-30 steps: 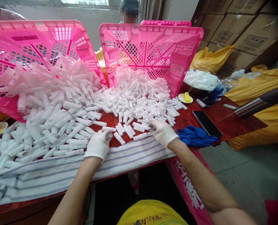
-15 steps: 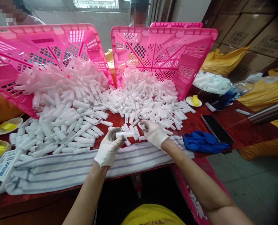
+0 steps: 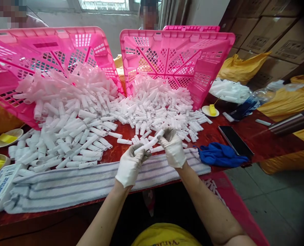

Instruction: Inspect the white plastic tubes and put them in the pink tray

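Both my hands wear white gloves and meet over the near edge of the red table point(image 3: 264, 140). My left hand point(image 3: 130, 165) is closed round the lower end of a long white plastic tube point(image 3: 148, 145). My right hand point(image 3: 172, 146) pinches a shorter white piece point(image 3: 160, 133) against the tube's upper end. The two pieces slant up to the right between the hands. Below the hands lies a striped white towel point(image 3: 72, 184). Behind them spread two heaps of white tubes point(image 3: 69, 116), spilling from two tipped pink crates.
The left pink crate point(image 3: 39, 51) and right pink crate point(image 3: 177, 58) lean open toward me. A blue cloth point(image 3: 220, 155), a black phone point(image 3: 235, 140) and a small dish with a yellow sponge point(image 3: 210, 110) lie at right. Cardboard boxes and yellow bags stand beyond. Two other people are behind the crates.
My left hand picked a long tube off the table and lifted it. My right hand left the pile with a short piece and came in to meet the tube's end.
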A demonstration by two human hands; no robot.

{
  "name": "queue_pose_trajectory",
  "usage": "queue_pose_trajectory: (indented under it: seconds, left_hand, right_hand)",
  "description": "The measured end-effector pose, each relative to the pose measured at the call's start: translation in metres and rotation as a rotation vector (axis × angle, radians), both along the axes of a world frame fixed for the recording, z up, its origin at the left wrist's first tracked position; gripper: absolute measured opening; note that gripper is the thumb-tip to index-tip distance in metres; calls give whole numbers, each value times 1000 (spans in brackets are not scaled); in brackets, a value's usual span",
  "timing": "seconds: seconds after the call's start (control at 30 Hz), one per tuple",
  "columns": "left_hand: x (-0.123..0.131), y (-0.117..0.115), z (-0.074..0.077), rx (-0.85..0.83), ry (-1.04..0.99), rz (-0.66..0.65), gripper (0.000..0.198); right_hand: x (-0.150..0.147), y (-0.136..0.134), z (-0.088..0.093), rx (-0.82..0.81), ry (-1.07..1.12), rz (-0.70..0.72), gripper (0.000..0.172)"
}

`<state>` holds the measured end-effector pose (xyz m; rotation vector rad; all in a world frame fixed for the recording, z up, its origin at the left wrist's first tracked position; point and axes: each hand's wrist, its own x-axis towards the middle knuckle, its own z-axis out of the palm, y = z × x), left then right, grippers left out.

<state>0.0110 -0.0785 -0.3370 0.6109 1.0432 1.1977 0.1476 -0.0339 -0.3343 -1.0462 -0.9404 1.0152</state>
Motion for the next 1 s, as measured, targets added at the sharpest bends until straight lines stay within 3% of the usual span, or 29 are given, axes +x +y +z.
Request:
queue_pose_trajectory:
  seconds: [0.13, 0.3, 0.37, 0.5, 0.57, 0.63, 0.73, 0.87, 0.93, 1.0]
  left_hand:
    - [1, -8, -1, 108, 190, -71, 41]
    - [-2, -10, 1, 53, -15, -130, 29]
    - [-3, -10, -2, 135, 155, -80, 29]
    - [-5, -11, -14, 385, 688, 164, 42]
    - [-6, -10, -16, 412, 752, 179, 42]
    - [-7, -9, -14, 336, 641, 93, 41]
    - [-8, -8, -3, 186, 262, -89, 30]
    - [-13, -8, 8, 6, -187, -314, 34]
    - [-15, -8, 9, -25, -237, -405, 40]
    - [-13, -8, 8, 16, -129, -385, 41]
  right_hand:
    - [4, 1, 1, -72, -36, 73, 29]
    - [10, -6, 10, -99, -124, 87, 29]
    - [7, -9, 16, -93, -139, 131, 30]
    - [-2, -9, 16, -143, -123, 347, 34]
    - [-5, -7, 10, -116, -129, 329, 34]
    - [-4, -5, 4, -84, -144, 299, 31]
    - [1, -6, 1, -1, -163, 334, 24]
    - [11, -10, 8, 136, -255, 367, 16]
    - [15, -9, 11, 170, -294, 370, 14]
    - [19, -7, 13, 163, -319, 396, 14]
